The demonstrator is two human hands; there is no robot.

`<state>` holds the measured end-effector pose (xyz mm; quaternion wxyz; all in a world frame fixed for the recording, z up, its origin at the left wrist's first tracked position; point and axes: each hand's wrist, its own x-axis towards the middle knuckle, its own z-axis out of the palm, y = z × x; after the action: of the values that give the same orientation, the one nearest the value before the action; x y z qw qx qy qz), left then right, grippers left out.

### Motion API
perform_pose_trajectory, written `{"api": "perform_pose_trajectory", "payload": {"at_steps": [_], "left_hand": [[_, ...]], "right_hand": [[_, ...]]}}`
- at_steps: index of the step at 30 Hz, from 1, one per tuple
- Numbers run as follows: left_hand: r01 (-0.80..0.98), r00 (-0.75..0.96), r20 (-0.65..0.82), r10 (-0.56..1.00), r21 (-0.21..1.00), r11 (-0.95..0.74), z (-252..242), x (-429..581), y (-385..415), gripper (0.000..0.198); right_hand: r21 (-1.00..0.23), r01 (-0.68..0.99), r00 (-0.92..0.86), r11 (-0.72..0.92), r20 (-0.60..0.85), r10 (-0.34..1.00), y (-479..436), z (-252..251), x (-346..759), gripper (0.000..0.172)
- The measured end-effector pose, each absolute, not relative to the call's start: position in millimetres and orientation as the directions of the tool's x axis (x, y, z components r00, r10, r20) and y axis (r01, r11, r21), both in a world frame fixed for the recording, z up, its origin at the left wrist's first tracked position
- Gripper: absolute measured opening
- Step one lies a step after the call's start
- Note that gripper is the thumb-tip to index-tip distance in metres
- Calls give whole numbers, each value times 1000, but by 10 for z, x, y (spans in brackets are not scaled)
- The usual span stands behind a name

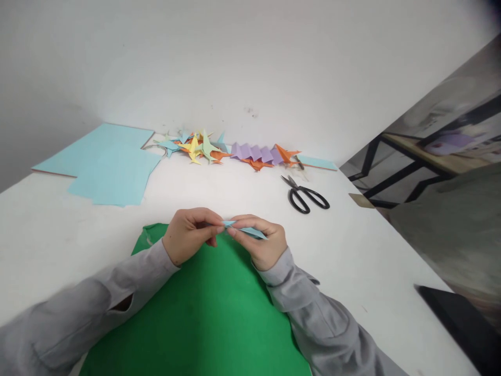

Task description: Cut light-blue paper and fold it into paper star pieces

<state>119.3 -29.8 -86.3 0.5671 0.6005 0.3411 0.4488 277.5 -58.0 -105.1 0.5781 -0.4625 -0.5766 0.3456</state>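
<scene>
A small strip of folded light-blue paper (254, 233) is pinched between both hands, above the far end of a green mat (219, 308). My left hand (193, 232) grips its left end between thumb and forefinger. Around the paper's middle, the fingers and thumb of my right hand (266, 237) are closed, and a pointed tip sticks out over the palm. The two hands' fingertips almost meet. Part of the paper is hidden by the fingers.
Sheets of light-blue paper (113, 162) lie at the back left. Folded paper figures (199, 146) and a purple pleated paper (254, 152) line the wall. Black-handled scissors (305, 196) rest beyond my right hand. A dark flat object (457, 324) lies at the right edge.
</scene>
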Motion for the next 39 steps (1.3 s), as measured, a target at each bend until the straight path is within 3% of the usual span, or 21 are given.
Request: {"api": "perform_pose_trajectory", "payload": {"at_steps": [4, 11, 20, 27, 39], "left_hand": [[-116, 362, 136, 922, 988, -100, -867, 1209, -310, 10], [-92, 321, 118, 940, 991, -93, -856, 1228, -339, 12], [-34, 235, 32, 972, 999, -24, -833, 1244, -359, 13], [-80, 262, 58, 963, 996, -38, -833, 1240, -357, 19], [-70, 259, 56, 964, 997, -39, -876, 1221, -342, 16]], "right_hand": [[-931, 154, 138, 330, 351, 926, -578, -1035, 2762, 6], [-968, 143, 193, 207, 232, 953, -578, -1044, 2754, 17], [-972, 109, 220, 207, 227, 949, -607, -990, 2739, 13], [-984, 102, 216, 144, 164, 963, -633, -957, 2729, 17], [-969, 98, 235, 225, 242, 941, -573, -1025, 2787, 15]]}}
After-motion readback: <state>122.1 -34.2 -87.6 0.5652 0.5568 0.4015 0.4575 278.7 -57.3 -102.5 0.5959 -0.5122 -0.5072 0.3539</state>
